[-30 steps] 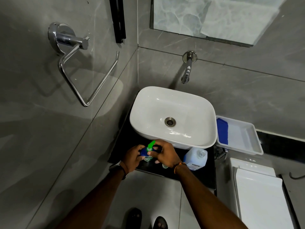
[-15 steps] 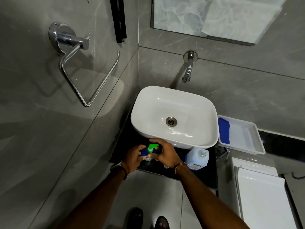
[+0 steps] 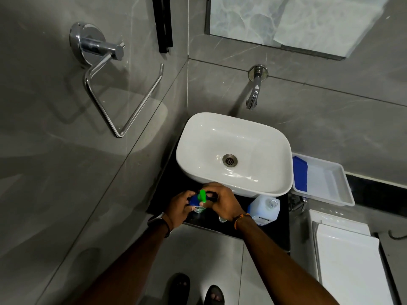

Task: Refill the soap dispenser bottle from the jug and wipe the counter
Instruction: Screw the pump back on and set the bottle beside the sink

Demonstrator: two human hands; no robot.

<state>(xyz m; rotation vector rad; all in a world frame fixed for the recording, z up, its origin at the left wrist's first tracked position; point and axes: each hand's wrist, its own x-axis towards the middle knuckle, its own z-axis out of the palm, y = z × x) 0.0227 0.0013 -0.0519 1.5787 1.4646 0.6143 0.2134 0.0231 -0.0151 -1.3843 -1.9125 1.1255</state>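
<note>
The white basin (image 3: 233, 153) is the landmark here. Just in front of its near rim, over the black counter (image 3: 171, 186), both hands meet on the soap dispenser bottle (image 3: 196, 204). The left hand (image 3: 179, 206) wraps the blue-and-white body from the left, fingers curled round it. The right hand (image 3: 220, 202) sits over the top from the right, its fingers closed around the collar under the green pump head (image 3: 202, 194).

Compared with a second ago, the green nozzle has swung: it slanted up toward the basin, lay nearly level half a second back, and now points almost straight at the basin rim. The bottle has stayed in place in front of the basin. I read that turning as the pump being screwed (on or off, I cannot tell which). A small pale round thing, likely the jug's cap though too small to be sure, lies on the counter just behind the right wrist.

The jug (image 3: 263, 209) stands in front of the basin's right corner, touching neither hand, with its neck apparently open, so a pour may be done or still to come. Right of the basin, a white tray (image 3: 330, 183) holds a blue cloth (image 3: 300, 173), lying folded and unused, so the counter wipe looks not yet begun.

The bottle's label shows a green and white patch, but no word is legible; the jug's label is unreadable too.
</note>
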